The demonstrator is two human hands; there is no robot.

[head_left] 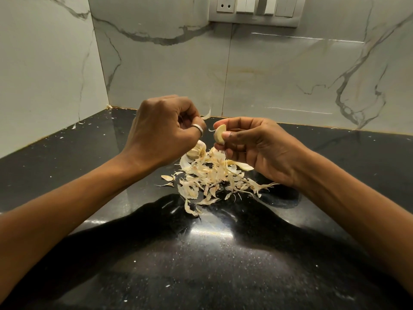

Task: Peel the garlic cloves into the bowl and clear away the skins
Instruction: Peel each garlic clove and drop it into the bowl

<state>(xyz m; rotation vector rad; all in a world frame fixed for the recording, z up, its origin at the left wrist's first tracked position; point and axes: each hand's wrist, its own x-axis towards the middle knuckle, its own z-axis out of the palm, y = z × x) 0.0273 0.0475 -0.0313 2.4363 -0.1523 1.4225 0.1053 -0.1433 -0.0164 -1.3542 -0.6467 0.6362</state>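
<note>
Garlic clove [219,136] pinched above a pile of skins [212,177]

Both hands are raised over the black counter [223,265], close together but not touching. The right hand [252,146] pinches the garlic clove between its thumb and curled fingertips. The clove looks pale and mostly bare, with a small wisp of skin at its upper end. The left hand [165,133], with a ring [197,128] on one finger, has its fingers curled in. It nips a thin strip of skin [206,114] that sticks up just beside the clove. Below the hands, the pile of skins lies loosely spread on the counter. A partly broken garlic bulb [196,149] sits at the pile's far edge, half hidden behind the left hand. Small white flecks are scattered over the counter. Marble-patterned wall tiles [279,70] rise behind it, with a switch panel [254,11] at the top.
</note>
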